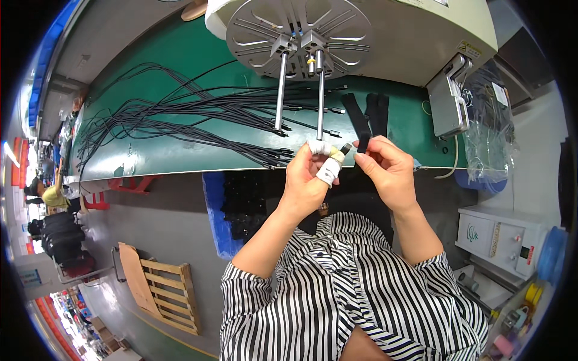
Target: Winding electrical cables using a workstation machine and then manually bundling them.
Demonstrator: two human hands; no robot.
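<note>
At the near edge of the green table, the left hand, its finger and thumb wrapped in white, is closed on a small dark connector; only the end shows, the remainder being hidden by the grip. The right hand pinches a short black strip just to its right; whether this joins the black strips lying beyond cannot be told. Far left, black cables overlap, individual strands indistinct. The machine's disc is cut off above.
</note>
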